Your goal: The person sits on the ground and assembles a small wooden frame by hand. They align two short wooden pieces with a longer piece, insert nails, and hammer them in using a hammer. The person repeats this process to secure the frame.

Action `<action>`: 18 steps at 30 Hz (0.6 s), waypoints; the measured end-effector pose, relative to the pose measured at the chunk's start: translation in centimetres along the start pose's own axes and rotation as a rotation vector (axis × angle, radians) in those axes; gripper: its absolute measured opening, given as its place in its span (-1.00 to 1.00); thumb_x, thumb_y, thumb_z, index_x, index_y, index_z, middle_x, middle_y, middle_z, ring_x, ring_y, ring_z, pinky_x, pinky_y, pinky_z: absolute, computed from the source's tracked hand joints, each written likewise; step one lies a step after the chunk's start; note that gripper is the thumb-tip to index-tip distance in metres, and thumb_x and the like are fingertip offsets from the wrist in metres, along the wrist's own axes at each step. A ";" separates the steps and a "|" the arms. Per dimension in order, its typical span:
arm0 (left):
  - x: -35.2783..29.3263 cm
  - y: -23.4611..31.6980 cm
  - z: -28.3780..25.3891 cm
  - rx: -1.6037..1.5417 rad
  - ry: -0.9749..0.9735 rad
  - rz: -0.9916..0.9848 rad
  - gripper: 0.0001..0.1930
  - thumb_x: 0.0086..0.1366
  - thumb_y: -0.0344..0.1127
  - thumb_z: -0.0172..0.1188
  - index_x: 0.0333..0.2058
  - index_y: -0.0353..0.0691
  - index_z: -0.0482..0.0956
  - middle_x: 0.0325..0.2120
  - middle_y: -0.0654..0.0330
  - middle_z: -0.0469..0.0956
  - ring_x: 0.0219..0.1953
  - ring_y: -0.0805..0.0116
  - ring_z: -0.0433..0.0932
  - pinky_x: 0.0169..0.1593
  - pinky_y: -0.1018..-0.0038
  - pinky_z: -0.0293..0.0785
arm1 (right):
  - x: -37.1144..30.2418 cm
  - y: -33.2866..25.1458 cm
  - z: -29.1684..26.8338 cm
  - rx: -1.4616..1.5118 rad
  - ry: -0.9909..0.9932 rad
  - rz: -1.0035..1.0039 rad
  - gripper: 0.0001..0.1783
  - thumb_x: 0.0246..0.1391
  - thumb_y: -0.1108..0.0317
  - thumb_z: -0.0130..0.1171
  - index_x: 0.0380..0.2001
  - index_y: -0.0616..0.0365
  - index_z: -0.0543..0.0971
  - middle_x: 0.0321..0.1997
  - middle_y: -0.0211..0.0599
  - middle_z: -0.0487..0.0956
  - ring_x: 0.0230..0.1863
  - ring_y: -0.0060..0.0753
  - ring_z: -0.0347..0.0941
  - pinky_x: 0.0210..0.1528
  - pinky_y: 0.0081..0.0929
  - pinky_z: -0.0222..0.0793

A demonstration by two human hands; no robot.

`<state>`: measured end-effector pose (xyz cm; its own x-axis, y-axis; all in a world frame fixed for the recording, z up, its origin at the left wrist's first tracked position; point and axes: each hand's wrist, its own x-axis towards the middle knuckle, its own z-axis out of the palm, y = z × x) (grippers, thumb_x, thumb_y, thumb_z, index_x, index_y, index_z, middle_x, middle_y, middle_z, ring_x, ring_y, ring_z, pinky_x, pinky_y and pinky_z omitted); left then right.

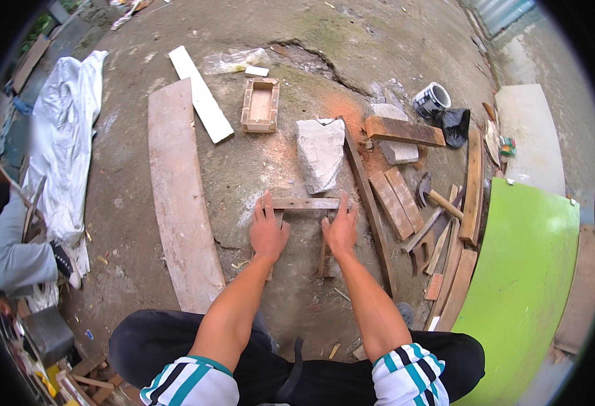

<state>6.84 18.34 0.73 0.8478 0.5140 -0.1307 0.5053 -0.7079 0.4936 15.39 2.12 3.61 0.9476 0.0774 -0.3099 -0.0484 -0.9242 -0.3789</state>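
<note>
A narrow wooden strip (304, 204) lies crosswise in front of me, between my hands. Shorter wooden pieces run back toward me from its ends, one of them a side piece (324, 254) below my right hand, so together they form a three-sided frame. My left hand (268, 233) grips the left corner, fingers over the strip's end. At the opposite corner my right hand (340, 229) does the same. The undersides of both hands and the joints are hidden. Just beyond the strip sits a rough pale stone block (320, 152).
Left lies a long plank (179, 183), with a white board (201, 95) and small wooden box (260, 105) beyond. Right are a dark wooden bar (368, 210), short boards (395, 203), a hammer (439, 199), a saw (422, 256) and green panel (520, 277). Someone sits far left.
</note>
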 end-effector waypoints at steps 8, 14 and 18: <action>0.5 -0.7 0.4 -0.051 0.017 0.018 0.06 0.09 -0.28 0.40 0.48 -0.11 -0.09 0.33 -0.11 0.16 0.30 -0.13 0.27 0.29 0.17 0.36 | -0.1 -0.9 0.9 -0.060 0.045 0.043 0.04 0.08 0.29 0.35 0.52 -0.06 -0.03 0.42 0.38 0.16 0.33 0.38 0.29 0.28 0.01 0.37; 0.4 -0.4 0.5 -0.064 0.046 0.017 0.06 0.08 -0.31 0.40 0.48 -0.08 -0.08 0.33 -0.12 0.16 0.29 -0.14 0.28 0.27 0.15 0.38 | -0.5 -0.6 0.8 -0.008 0.020 0.068 0.03 0.11 0.30 0.33 0.52 -0.05 -0.04 0.43 0.38 0.13 0.37 0.37 0.24 0.30 0.06 0.34; 0.9 0.1 0.7 -0.068 0.092 0.010 0.05 0.08 -0.33 0.40 0.47 -0.06 -0.06 0.33 -0.12 0.17 0.31 -0.16 0.27 0.26 0.12 0.40 | -0.5 -0.9 0.1 0.034 0.014 0.065 0.03 0.11 0.29 0.34 0.52 -0.06 -0.03 0.41 0.41 0.12 0.35 0.41 0.25 0.30 0.07 0.34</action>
<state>7.74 18.40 0.02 0.8329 0.5513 -0.0473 0.4817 -0.6803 0.5524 14.92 2.95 3.97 0.9464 0.0126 -0.3229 -0.1201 -0.9139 -0.3878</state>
